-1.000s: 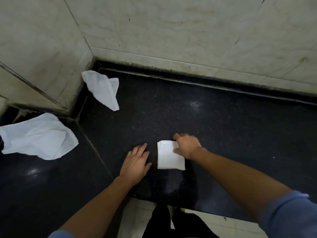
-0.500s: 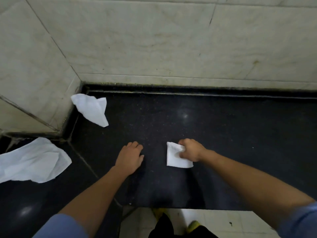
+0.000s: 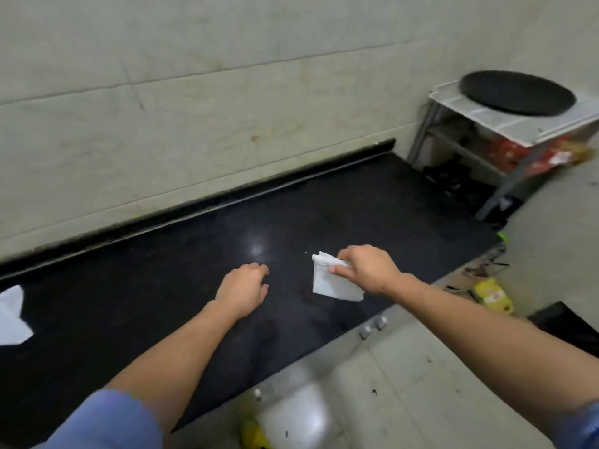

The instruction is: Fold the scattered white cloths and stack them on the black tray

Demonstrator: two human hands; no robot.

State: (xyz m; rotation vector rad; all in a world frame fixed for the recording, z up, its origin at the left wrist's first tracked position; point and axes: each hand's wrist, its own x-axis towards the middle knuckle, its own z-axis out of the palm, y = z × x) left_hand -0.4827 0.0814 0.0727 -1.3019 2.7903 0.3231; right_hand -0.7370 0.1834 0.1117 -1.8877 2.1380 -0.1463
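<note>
My right hand (image 3: 368, 268) pinches a small folded white cloth (image 3: 330, 283) and holds it a little above the black countertop (image 3: 162, 286). My left hand (image 3: 244, 288) rests palm down on the counter to the left of it, fingers loosely curled, holding nothing. A loose white cloth (image 3: 11, 314) lies at the far left edge of the view, partly cut off. The round black tray (image 3: 517, 92) sits on a white rack (image 3: 505, 123) at the upper right, beyond the counter's end, with nothing on it.
A pale tiled wall runs along the back of the counter. Under the white rack are red packets and dark items. The tiled floor (image 3: 421, 377) lies below the counter's front edge, with a yellow object (image 3: 492, 294) and a white container (image 3: 291, 416) on it.
The view has swung to the right, bringing the tray into sight. My right hand has lifted the folded cloth off the counter. The crumpled cloths have slid out to the left.
</note>
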